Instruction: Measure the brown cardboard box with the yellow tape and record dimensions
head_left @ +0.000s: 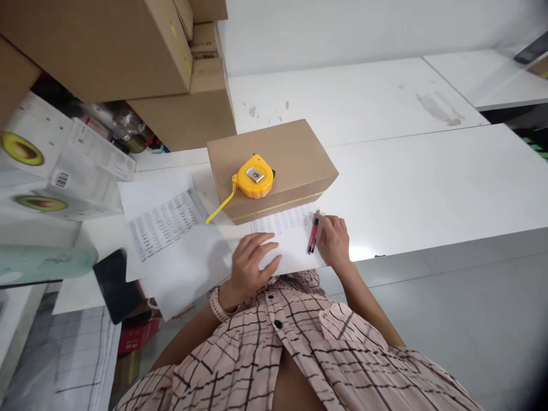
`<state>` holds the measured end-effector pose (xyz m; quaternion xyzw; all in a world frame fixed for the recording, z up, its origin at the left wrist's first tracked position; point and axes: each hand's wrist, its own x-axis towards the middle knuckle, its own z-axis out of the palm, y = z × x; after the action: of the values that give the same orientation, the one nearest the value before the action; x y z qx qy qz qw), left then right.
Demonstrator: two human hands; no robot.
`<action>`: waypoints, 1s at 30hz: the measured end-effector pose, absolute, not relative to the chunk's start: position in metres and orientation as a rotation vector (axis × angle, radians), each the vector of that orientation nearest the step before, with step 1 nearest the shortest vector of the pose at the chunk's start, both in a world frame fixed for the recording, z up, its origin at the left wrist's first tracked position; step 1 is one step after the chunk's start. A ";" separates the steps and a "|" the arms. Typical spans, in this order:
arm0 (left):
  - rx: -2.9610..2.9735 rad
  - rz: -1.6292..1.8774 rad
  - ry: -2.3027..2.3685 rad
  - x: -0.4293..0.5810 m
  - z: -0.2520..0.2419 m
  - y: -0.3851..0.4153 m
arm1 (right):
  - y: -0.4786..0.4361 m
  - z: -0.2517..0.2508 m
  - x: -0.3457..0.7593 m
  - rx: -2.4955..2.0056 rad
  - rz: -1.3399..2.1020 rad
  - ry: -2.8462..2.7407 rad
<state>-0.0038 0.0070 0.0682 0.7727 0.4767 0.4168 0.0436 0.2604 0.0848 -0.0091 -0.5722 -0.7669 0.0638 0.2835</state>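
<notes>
A cardboard box [291,154] lies on the white table, with a yellow tape measure [252,182] on top and its strap hanging over the front edge. A printed sheet [291,251] with rows of small text extends from under the box toward me. My left hand [254,260] rests on this sheet, fingers apart and holding nothing. A red and black pen [314,233] lies on the sheet's right side. My right hand [334,238] is beside the pen, fingers loosely bent, one fingertip at the pen's upper end; it does not grip it.
Other printed sheets [162,222] lie to the left, near a dark phone-like object [117,285] and a pale green bottle [47,264]. Large cartons [107,45] are stacked at the back left, above white boxes with avocado pictures [60,160]. The table's front edge runs to the right.
</notes>
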 end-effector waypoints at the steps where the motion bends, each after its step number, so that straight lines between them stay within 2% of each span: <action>1: 2.351 1.441 1.528 -0.008 0.084 0.015 | 0.086 -0.011 0.259 -1.525 0.157 -2.027; 4: 2.301 1.661 1.794 -0.018 0.121 0.049 | 0.086 -0.016 0.259 -1.489 0.149 -1.931; 8: 2.125 1.335 1.994 -0.020 0.135 0.096 | 0.082 -0.011 0.258 -1.429 0.103 -1.760; 11: 1.919 1.312 1.902 -0.014 0.137 0.104 | 0.077 0.014 0.248 -1.345 0.141 -1.584; 13: 1.796 1.336 1.661 -0.007 0.142 0.093 | 0.075 0.042 0.235 -1.276 0.356 -1.469; 16: 1.681 1.194 1.255 0.000 0.153 0.065 | 0.076 0.088 0.216 -1.060 1.068 -1.360; 18: 1.627 1.096 1.155 0.001 0.157 0.049 | 0.077 0.109 0.206 -0.902 1.441 -1.321; 20: 1.559 1.061 1.157 -0.002 0.156 0.039 | 0.078 0.119 0.199 -0.851 1.593 -1.311; 26: 1.370 1.075 1.119 -0.022 0.152 0.038 | 0.087 0.127 0.186 -0.782 1.553 -1.389; 30: 1.343 1.227 1.277 -0.051 0.164 0.052 | 0.138 0.144 0.198 -0.880 1.328 -1.363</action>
<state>-0.0505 0.0515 0.1644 0.5416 0.5149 0.4948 0.4436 0.1983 0.1379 0.1445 -0.3637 -0.5633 0.5490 0.4990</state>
